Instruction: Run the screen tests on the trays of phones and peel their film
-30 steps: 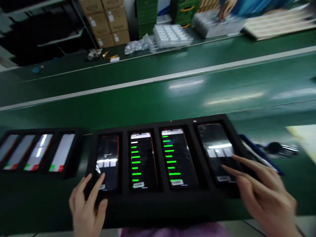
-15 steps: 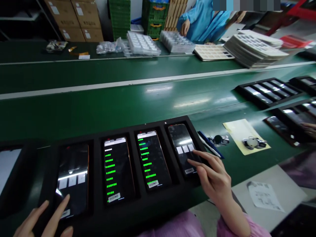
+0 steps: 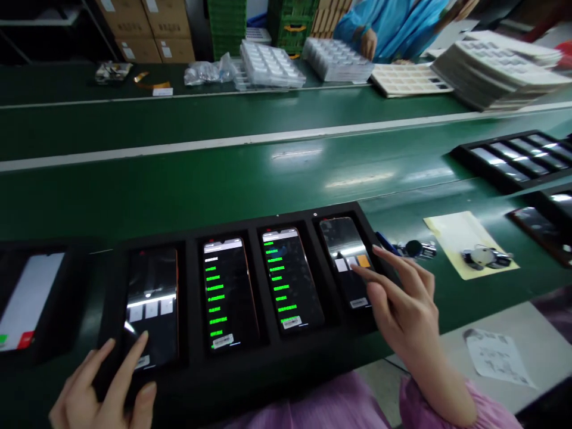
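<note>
Four smartphones [image 3: 231, 292] lie face up, each in its own slot of a long black tray [image 3: 277, 345] on the green table [image 3: 201, 190]. The two middle ones show rows of green writing. The left-end phone [image 3: 152, 304] shows three pale squares; on the right-end phone [image 3: 346, 262], the last square is orange. The left hand [image 3: 96, 390] has its fingers spread, holding nothing, with the pointing finger over the low part of the left-end phone. The right hand [image 3: 409, 304] is loose too, holding nothing, and its pointing finger is at the middle square of the right-end phone. I cannot tell if either fingertip touches the glass. To the left, another black tray holds a phone with a white screen [image 3: 33, 292]. Just past the right hand are a blue stick [image 3: 385, 243] and a shiny metal thing [image 3: 419, 249], then yellow-edged paper [image 3: 456, 235]. Across the table are clear plastic trays [image 3: 272, 62] and a worker's blue sleeve [image 3: 388, 30].
</note>
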The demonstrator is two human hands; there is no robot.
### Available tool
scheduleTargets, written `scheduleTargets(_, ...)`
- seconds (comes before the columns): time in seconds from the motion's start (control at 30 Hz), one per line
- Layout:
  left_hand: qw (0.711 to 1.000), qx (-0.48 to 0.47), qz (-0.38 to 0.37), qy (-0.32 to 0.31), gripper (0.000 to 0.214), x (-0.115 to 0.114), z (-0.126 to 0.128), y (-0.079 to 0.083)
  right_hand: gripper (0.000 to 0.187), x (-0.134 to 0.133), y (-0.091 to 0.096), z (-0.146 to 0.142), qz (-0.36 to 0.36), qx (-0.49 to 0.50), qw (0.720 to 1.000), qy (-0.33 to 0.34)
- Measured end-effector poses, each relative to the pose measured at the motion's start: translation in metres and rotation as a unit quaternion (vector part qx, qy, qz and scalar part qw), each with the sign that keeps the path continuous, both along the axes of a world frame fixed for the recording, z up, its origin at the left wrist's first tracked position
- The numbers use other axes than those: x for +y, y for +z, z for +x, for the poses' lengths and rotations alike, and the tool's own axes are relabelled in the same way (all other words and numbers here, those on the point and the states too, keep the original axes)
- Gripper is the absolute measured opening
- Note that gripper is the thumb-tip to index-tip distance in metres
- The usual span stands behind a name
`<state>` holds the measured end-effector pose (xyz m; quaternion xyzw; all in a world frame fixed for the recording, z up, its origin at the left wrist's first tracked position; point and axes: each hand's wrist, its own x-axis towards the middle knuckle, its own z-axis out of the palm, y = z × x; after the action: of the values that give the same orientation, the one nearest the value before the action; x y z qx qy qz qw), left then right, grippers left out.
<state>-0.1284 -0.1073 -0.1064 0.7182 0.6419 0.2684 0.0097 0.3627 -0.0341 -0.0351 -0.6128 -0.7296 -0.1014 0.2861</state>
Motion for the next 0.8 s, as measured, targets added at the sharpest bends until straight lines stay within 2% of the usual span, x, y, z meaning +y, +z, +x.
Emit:
scheduleTargets(0.13,0.997,0.059,0.038,0.03,0.06,0.004,0.03,0.022,0.034,0.012,0.012,-0.038,-0.043,-0.042,0.987,0.147)
scheduleTargets(0.23,0.997,0.065,0.041,0.022,0.059,0.008,0.041,0.034,0.034,0.019,0.014,-0.054,-0.042,-0.081,0.982,0.167)
scheduleTargets(0.3,0.997,0.066,0.029,0.021,0.057,0.014,0.041,0.042,0.031,0.019,0.011,-0.056,-0.024,-0.06,0.982,0.178)
scheduleTargets(0.47,0.991,0.107,-0.012,0.074,0.061,0.034,0.036,0.061,0.03,0.012,0.0,-0.05,-0.026,0.005,0.972,0.232)
scheduleTargets(0.57,0.988,0.118,0.005,0.098,0.069,0.041,0.047,0.07,0.029,0.008,-0.004,-0.048,-0.024,-0.002,0.97,0.242)
scheduleTargets(0.63,0.991,0.107,0.032,0.07,0.069,0.044,0.062,0.076,0.031,0.006,-0.006,-0.048,-0.018,-0.022,0.969,0.247)
scheduleTargets(0.7,0.994,0.102,0.03,0.003,0.061,0.048,0.081,0.081,0.036,0.006,-0.007,-0.049,-0.011,-0.029,0.967,0.254)
scheduleTargets(0.8,0.992,0.097,0.02,-0.073,0.055,0.057,0.107,0.086,0.033,0.006,-0.01,-0.049,-0.016,-0.019,0.967,0.253)
